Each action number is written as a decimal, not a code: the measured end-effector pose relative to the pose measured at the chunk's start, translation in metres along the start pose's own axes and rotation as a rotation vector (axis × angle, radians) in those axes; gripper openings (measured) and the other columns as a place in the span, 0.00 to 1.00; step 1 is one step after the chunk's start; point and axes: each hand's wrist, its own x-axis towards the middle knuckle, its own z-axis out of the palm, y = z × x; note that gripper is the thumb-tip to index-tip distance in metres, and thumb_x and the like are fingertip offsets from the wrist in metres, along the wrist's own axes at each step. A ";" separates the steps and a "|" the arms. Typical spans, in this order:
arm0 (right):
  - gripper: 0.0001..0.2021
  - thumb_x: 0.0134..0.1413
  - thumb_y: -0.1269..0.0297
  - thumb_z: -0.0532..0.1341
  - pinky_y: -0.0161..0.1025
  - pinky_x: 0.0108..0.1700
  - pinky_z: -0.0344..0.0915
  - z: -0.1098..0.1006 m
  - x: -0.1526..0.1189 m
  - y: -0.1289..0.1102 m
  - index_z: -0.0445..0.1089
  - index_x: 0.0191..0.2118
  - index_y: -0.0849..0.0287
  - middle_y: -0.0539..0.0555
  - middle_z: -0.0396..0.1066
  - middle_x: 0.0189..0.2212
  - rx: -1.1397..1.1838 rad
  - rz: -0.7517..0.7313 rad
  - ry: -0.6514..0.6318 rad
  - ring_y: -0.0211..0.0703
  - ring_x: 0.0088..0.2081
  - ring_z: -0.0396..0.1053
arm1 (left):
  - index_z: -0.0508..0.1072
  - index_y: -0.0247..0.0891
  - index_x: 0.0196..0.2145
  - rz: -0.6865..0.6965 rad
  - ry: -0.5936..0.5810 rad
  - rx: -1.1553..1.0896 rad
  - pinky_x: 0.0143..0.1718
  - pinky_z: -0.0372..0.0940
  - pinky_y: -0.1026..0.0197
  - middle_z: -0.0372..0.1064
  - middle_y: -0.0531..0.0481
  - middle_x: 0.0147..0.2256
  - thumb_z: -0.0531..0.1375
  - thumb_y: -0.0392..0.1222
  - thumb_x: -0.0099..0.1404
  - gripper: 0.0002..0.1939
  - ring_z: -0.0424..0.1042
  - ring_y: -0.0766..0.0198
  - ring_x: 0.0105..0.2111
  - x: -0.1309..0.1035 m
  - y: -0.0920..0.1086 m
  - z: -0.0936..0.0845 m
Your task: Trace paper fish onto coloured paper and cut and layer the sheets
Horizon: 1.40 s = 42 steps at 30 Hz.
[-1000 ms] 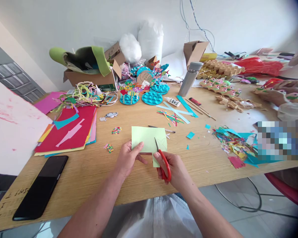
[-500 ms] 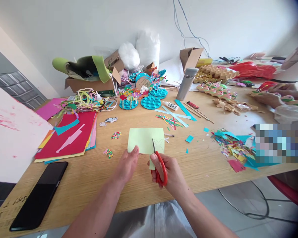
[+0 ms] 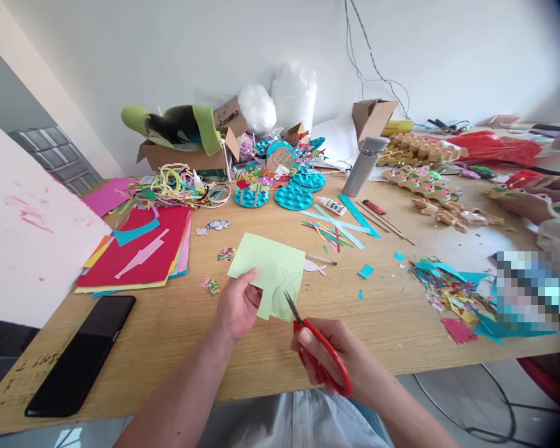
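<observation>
My left hand pinches the lower left edge of a pale green sheet of paper. A fish-like outline is drawn in pencil on the sheet's right side, and a notch is cut out of its lower left. Fingers of my right hand are wrapped through the red handles of a pair of scissors. The blades point up and left, over or against the drawn outline; I cannot tell whether they touch the paper. Just right of the sheet lie a white paper fish cutout and a pen.
Stacked coloured paper and a black phone lie on the left. Paper strips, a glue bottle and a grey flask stand beyond the sheet. Paper scraps are heaped at right.
The scissors have drawn back down and right, away from the sheet's lower edge. My left hand has turned the sheet clockwise, and the pencil outline now shows more fully.
</observation>
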 end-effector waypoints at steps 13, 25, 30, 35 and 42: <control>0.28 0.56 0.36 0.53 0.34 0.24 0.53 -0.064 -0.019 -0.024 0.62 0.26 0.59 0.52 0.66 0.21 -0.578 0.017 -0.055 0.36 0.23 0.60 | 0.74 0.33 0.45 -0.058 -0.054 0.086 0.40 0.73 0.55 0.79 0.44 0.35 0.64 0.35 0.50 0.22 0.78 0.49 0.41 -0.002 0.002 -0.003; 0.29 0.57 0.34 0.51 0.35 0.25 0.52 -0.074 -0.016 -0.033 0.61 0.25 0.58 0.51 0.63 0.21 -0.687 0.035 -0.137 0.36 0.24 0.58 | 0.77 0.32 0.37 -0.124 -0.099 0.176 0.39 0.73 0.54 0.79 0.43 0.34 0.67 0.38 0.47 0.17 0.78 0.47 0.40 -0.002 -0.002 -0.007; 0.29 0.55 0.33 0.52 0.34 0.22 0.49 -0.073 -0.015 -0.032 0.62 0.25 0.59 0.49 0.61 0.19 -0.654 0.029 -0.151 0.35 0.22 0.56 | 0.77 0.33 0.40 -0.125 -0.130 0.203 0.39 0.73 0.54 0.79 0.45 0.33 0.66 0.38 0.48 0.19 0.78 0.48 0.40 -0.002 -0.003 -0.007; 0.28 0.55 0.34 0.54 0.33 0.22 0.49 -0.072 -0.015 -0.031 0.62 0.25 0.59 0.48 0.60 0.19 -0.637 0.028 -0.158 0.34 0.21 0.55 | 0.77 0.33 0.41 -0.111 -0.144 0.217 0.40 0.72 0.54 0.79 0.46 0.34 0.66 0.38 0.49 0.20 0.78 0.49 0.39 0.000 -0.004 -0.007; 0.27 0.53 0.37 0.58 0.32 0.21 0.49 -0.071 -0.015 -0.031 0.58 0.23 0.58 0.46 0.58 0.17 -0.559 0.056 -0.148 0.32 0.20 0.53 | 0.76 0.32 0.39 -0.134 -0.132 0.240 0.39 0.73 0.52 0.79 0.43 0.33 0.65 0.38 0.48 0.18 0.78 0.47 0.39 -0.001 -0.002 -0.005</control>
